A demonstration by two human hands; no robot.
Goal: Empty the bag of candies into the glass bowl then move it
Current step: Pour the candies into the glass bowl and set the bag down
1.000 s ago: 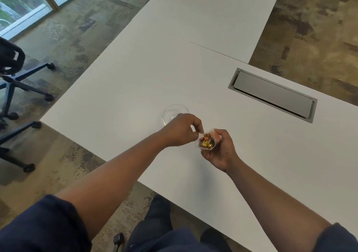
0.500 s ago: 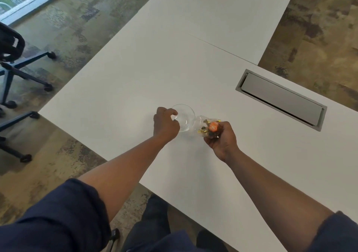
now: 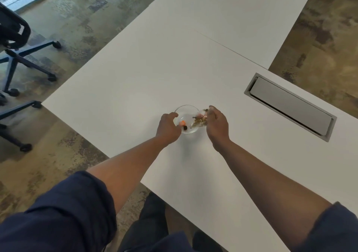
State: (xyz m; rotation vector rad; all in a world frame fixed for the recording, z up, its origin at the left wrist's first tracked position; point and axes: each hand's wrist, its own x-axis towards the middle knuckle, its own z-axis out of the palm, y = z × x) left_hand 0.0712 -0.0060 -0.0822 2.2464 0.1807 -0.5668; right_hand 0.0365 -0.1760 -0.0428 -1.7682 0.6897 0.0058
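Observation:
A small clear glass bowl [image 3: 187, 109] stands on the white table [image 3: 135, 81] near its front edge. My left hand [image 3: 168, 126] grips the bowl's left rim. My right hand [image 3: 217, 124] holds a small clear candy bag [image 3: 202, 115] tipped over the bowl's right rim; the bag is blurred and mostly hidden by my fingers. Several candies lie in the bowl, among them an orange one [image 3: 182, 123], a dark one [image 3: 185, 128] and gold-wrapped ones [image 3: 197, 123].
A grey cable hatch [image 3: 290, 106] is set into the table to the right of the bowl. A seam [image 3: 222, 45] joins a second table behind. Black office chairs [image 3: 13, 38] stand on the carpet at the left.
My left hand let go of the bag and took the bowl's rim. My right hand carried the bag to the bowl and tipped it, and candies now lie in the bowl.

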